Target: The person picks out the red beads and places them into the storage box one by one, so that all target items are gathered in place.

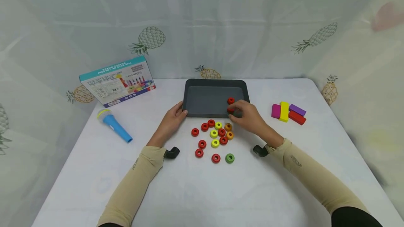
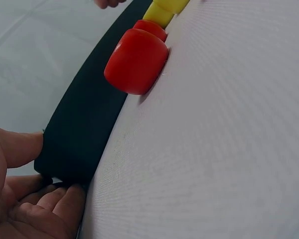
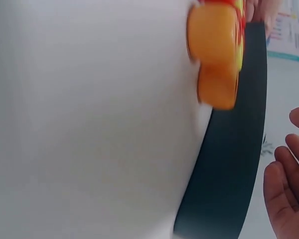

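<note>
A dark grey tray lies at the table's far side. My left hand grips its near left corner, thumb on one side and bent fingers on the other, as the left wrist view shows. Over the tray's right part hovers my right hand; a gap shows between its thumb and fingers in the right wrist view. One red bead sits by its fingertips, and another red bead lies just beyond, inside the tray. Before the tray are several loose red beads, yellow beads, two orange beads and one green bead.
At the left, a blue toy microphone lies near a printed box that leans by the back curtain. Coloured blocks in magenta, yellow, purple and red are grouped right of the tray. White cloth covers the table.
</note>
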`<state>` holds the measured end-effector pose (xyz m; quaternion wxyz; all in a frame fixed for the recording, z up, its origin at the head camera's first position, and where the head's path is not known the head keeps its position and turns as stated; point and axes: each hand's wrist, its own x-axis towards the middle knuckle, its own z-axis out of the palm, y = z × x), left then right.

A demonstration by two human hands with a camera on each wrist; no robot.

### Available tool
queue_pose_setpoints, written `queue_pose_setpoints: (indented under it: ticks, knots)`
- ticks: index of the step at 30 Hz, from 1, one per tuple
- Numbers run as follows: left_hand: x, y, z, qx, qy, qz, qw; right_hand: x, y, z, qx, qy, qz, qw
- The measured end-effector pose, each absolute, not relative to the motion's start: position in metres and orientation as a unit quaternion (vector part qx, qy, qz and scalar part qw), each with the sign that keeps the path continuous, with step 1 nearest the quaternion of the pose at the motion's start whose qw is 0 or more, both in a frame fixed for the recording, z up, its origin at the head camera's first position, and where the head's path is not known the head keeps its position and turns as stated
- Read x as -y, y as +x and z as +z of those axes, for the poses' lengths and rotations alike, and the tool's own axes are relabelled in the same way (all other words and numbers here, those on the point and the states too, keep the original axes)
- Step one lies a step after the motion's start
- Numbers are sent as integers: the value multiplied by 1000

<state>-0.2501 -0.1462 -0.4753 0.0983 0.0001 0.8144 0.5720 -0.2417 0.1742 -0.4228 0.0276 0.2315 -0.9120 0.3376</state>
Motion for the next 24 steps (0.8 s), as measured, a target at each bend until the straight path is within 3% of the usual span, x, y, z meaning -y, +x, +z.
queue_pose_setpoints:
  ticks: [24]
  knots:
    - [147, -248, -476, -818, -4, 567, 96, -153, -185, -438, 893, 283, 348, -42]
